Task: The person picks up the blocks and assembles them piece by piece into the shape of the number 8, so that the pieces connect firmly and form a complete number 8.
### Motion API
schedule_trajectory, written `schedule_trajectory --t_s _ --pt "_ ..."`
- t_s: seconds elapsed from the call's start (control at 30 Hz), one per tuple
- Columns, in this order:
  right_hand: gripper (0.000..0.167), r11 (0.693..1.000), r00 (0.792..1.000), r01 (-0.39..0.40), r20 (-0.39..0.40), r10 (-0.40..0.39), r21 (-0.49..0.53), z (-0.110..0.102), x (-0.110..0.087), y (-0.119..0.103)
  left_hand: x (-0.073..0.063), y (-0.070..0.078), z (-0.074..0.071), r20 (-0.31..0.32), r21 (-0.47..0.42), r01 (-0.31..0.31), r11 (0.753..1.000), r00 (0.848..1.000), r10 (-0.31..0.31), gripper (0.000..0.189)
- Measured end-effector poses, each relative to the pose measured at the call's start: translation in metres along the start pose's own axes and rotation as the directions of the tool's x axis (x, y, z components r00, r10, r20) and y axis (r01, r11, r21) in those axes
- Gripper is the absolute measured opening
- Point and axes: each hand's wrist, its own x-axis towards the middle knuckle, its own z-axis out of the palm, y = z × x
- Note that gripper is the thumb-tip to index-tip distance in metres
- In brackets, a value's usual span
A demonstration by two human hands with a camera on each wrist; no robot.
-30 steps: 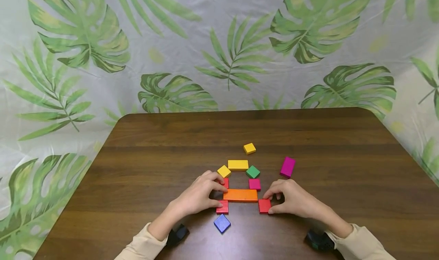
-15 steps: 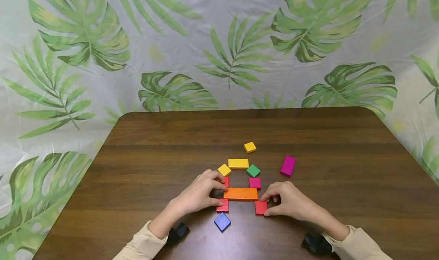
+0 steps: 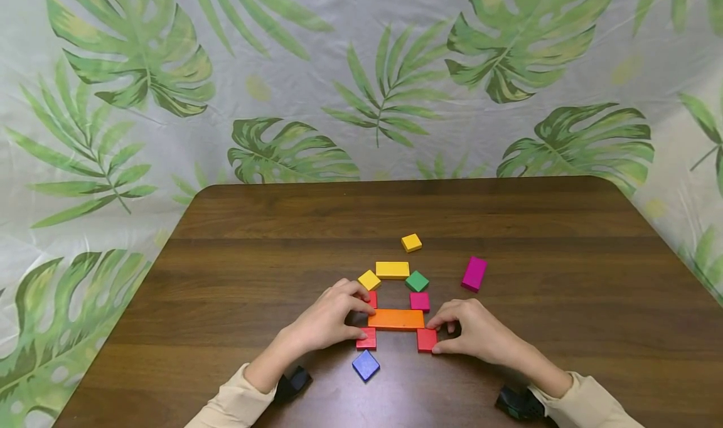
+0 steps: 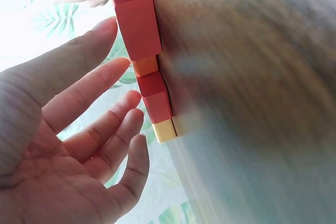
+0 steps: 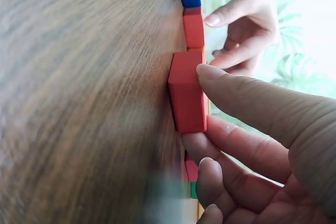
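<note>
My left hand (image 3: 327, 315) lies at the left of a flat figure of coloured blocks, its fingers extended and loosely spread. Its thumb touches the lower-left red block (image 3: 366, 339). The other fingertips rest at the long orange block (image 3: 395, 319) and an upper red block (image 3: 373, 299), which they partly cover. On the right side, my right hand (image 3: 477, 331) pinches a square red block (image 5: 188, 93) between thumb and fingers. That block lies flat at the lower right corner of the orange block. Below the left red block sits a blue block (image 3: 366, 366), turned cornerwise.
Above the orange block are a magenta block (image 3: 420, 301), a green block (image 3: 417, 281), a yellow rectangle (image 3: 392, 270) and a yellow block (image 3: 369, 280). Farther off lie another yellow block (image 3: 412, 243) and a purple block (image 3: 474, 273). A leaf-patterned cloth (image 3: 294, 70) hangs behind the brown table (image 3: 254, 214).
My right hand has slid its red block leftward, until it sits under the orange block's right end. The left hand stays in place.
</note>
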Motion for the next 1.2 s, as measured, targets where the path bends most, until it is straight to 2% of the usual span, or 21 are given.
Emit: schedule_trajectory --t_s 0.7,1.2 --pt "0.024 0.999 0.999 -0.029 0.023 0.03 -0.027 -0.0015 0.0005 -0.0002 -0.0001 0.0006 -0.0009 -0.003 -0.003 -0.011 1.0 1.0 0.011 0.029" --pt "0.024 1.0 1.0 -0.011 0.014 0.011 -0.028 -0.0009 0.0002 0.0004 0.0005 0.001 -0.0006 0.0 -0.006 -0.009 1.0 1.0 0.009 0.029"
